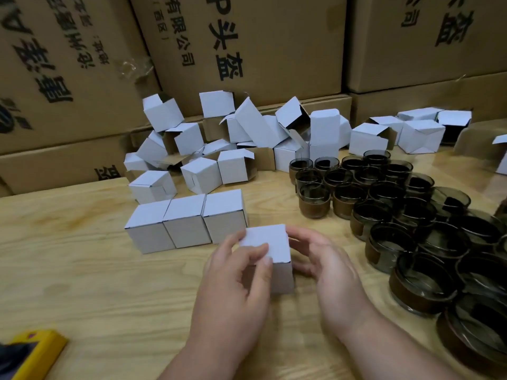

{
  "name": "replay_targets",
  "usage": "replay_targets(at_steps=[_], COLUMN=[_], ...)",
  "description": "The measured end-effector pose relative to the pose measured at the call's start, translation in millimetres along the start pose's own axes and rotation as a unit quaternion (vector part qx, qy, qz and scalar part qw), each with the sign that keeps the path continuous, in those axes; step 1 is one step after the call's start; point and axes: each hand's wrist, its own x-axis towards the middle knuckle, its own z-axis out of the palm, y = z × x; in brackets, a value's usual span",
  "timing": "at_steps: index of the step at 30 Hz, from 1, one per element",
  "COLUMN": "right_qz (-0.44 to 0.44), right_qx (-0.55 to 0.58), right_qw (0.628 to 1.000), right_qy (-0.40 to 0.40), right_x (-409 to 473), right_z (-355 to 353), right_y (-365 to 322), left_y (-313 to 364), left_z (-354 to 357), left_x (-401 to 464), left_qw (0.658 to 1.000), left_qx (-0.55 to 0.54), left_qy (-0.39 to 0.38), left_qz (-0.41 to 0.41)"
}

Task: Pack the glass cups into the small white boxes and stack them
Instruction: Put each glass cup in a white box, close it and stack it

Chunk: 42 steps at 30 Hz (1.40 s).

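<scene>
A closed small white box (274, 242) stands on the wooden table (82, 270) between both hands. My left hand (236, 275) grips its left side, with the thumb lying over the top front edge. My right hand (326, 267) curls round its right side. Just behind, three closed white boxes (186, 218) stand side by side in a row. Several dark smoked glass cups (411, 215) with brown bands crowd the table to the right. A heap of open, empty white boxes (219, 144) lies further back.
Large brown cartons (247, 45) with black print wall off the back of the table. More open white boxes (406, 133) sit at the back right. A yellow-edged object (35, 355) lies at the front left corner.
</scene>
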Motion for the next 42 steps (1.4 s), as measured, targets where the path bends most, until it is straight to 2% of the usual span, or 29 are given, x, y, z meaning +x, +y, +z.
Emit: replay_targets(at_steps=[4,7,14,19,34,38,40,42], right_qz=[0.042,0.04,0.048,0.058,0.075,0.072,0.075,0.082], right_qx=[-0.005,-0.042,-0.065,-0.084,-0.094,-0.107,-0.109,-0.108], right_qw=[0.994,0.99,0.993,0.992,0.989,0.988,0.988,0.988], right_qy=[-0.096,-0.127,-0.082,-0.079,-0.083,-0.082,-0.082,-0.077], right_x=[-10.9,-15.0,-10.9,-10.8,-11.7,-11.4,-10.6,-9.2], right_z=[13.3,16.8,10.1,12.2,15.6,16.3,15.8,15.5], right_y=[7.4,8.9,5.4,5.2,-1.7,-0.6,0.6,1.1], left_y=[-6.5,-8.8,-41.5,-62.3,-72.2,-60.1,-52.7,-47.3], left_z=[-37.7,-59.0,-108.1,-124.4,-119.7,-117.0,-110.0,-98.6], left_x=[-6.9,-6.6,2.7,28.9,59.6,76.8,93.1,110.3], left_qw=[0.994,0.983,0.957,0.942,0.932,0.955,0.966,0.962], left_qx=[0.082,0.105,0.155,0.197,0.239,0.244,0.239,0.263], left_qy=[0.003,-0.004,0.024,0.034,0.05,0.058,0.014,-0.036], left_qz=[-0.071,-0.149,-0.242,-0.271,-0.269,-0.159,-0.101,-0.057])
